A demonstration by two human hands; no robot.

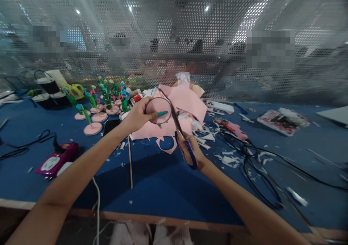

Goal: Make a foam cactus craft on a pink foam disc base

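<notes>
Between the fingers of my left hand is a round pink disc with a dark rim. Something teal shows at the fingertips, perhaps a painted nail. My right hand is closed around the blue handles of a pair of scissors. The scissors' long blades stand apart, close to the disc's right edge. Behind and below the disc lie sheets of pink paper or felt. A pink scrap with a round cut-out rests on the blue table just under the hands.
Several small green stems on pink round bases stand at the left. A purple power strip lies nearer me. To the right are a pink glue gun, black cables, white scraps and a phone. A perforated metal screen rises behind.
</notes>
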